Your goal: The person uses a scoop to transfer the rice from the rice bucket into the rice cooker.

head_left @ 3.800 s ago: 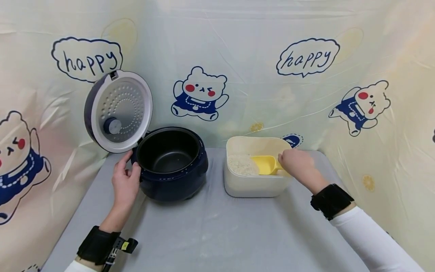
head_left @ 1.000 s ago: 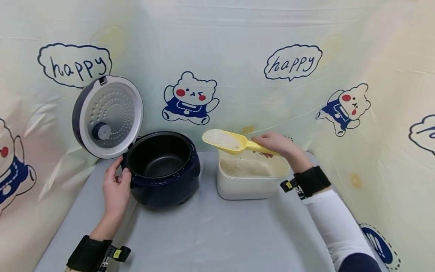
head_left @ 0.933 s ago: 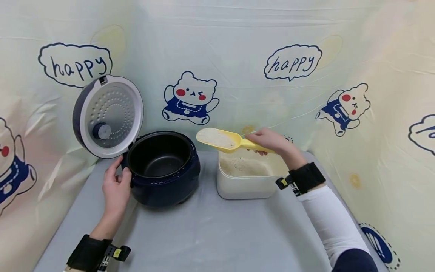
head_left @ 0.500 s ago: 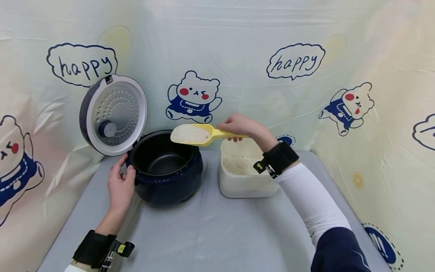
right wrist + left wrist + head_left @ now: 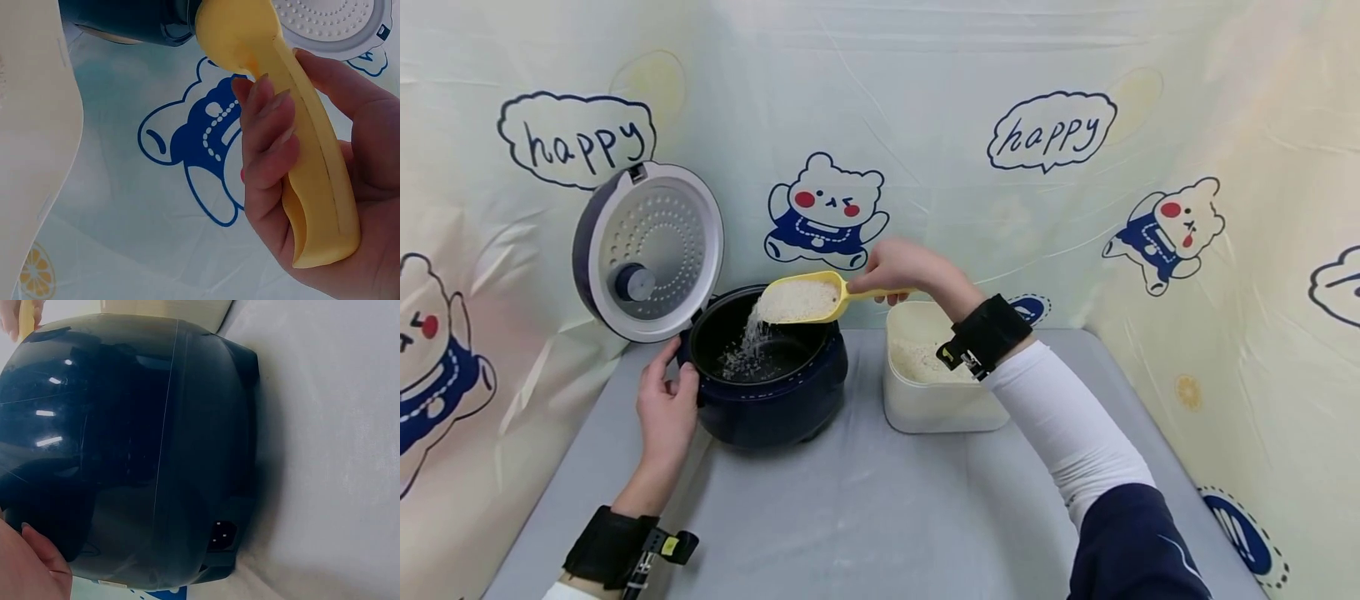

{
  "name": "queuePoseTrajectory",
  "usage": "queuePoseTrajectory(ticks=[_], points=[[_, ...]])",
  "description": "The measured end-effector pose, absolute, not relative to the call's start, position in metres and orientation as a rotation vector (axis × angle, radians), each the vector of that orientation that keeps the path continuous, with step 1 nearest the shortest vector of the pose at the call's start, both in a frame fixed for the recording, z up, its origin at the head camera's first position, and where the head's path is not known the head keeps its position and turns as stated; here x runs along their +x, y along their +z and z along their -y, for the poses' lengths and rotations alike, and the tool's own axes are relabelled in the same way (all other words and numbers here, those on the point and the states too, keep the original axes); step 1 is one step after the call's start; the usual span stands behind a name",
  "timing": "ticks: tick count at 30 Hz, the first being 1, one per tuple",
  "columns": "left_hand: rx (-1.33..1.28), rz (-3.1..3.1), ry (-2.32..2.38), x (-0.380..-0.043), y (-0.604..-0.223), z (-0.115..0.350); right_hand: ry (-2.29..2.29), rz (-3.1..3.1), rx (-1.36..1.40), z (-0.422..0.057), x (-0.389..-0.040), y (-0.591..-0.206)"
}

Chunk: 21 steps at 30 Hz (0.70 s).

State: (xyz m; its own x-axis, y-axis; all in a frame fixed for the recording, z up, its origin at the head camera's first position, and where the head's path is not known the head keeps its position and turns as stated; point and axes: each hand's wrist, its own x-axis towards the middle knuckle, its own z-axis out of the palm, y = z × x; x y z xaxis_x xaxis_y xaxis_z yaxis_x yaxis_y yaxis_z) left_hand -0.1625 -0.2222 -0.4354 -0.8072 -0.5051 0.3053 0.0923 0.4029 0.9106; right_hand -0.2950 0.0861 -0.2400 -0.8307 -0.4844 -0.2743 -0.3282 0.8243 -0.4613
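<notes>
My right hand (image 5: 906,271) grips the handle of a yellow scoop (image 5: 838,304), its fingers curled round it in the right wrist view. The scoop is tipped over the rice cooker (image 5: 767,412), and white rice (image 5: 797,300) pours from its lip into the dark inner pot. On the cooker's left side, my left hand (image 5: 667,408) holds the edge near the hinge, thumb in front and fingers behind. The cooker's lid (image 5: 658,246) stands raised. In the left wrist view the cooker's dark side (image 5: 125,444) fills much of the picture, with part of my left hand (image 5: 34,562) at the corner.
A cream-coloured bin (image 5: 940,408) with rice in it stands right of the cooker, partly behind my right wrist. Grey cloth (image 5: 865,517) covers the table. A printed curtain (image 5: 940,200) rises close behind. The cooker's power socket (image 5: 222,535) faces the left wrist camera.
My right hand has lifted the scoop of rice out of the bin, carried it left over the cooker and tipped it; rice now falls. The left hand stays at the cooker.
</notes>
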Motion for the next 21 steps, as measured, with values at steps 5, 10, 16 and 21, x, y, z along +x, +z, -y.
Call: queuePoseTrajectory(ticks=[5,10,16,21], points=[[0.362,2.113,-1.416,-0.163,-0.436,0.222,-0.537,-2.637,-0.617,-0.081,-0.292,-0.239],[0.366,2.104,-1.425,-0.163,-0.437,0.221,-0.490,-2.666,-0.661,-0.077,-0.290,-0.238],[0.369,2.110,-1.424,-0.164,-0.436,0.222,-0.452,-2.717,-0.709,-0.074,-0.288,-0.240],[0.379,2.114,-1.419,-0.165,-0.436,0.222,-0.419,-2.750,-0.735,-0.071,-0.288,-0.242]])
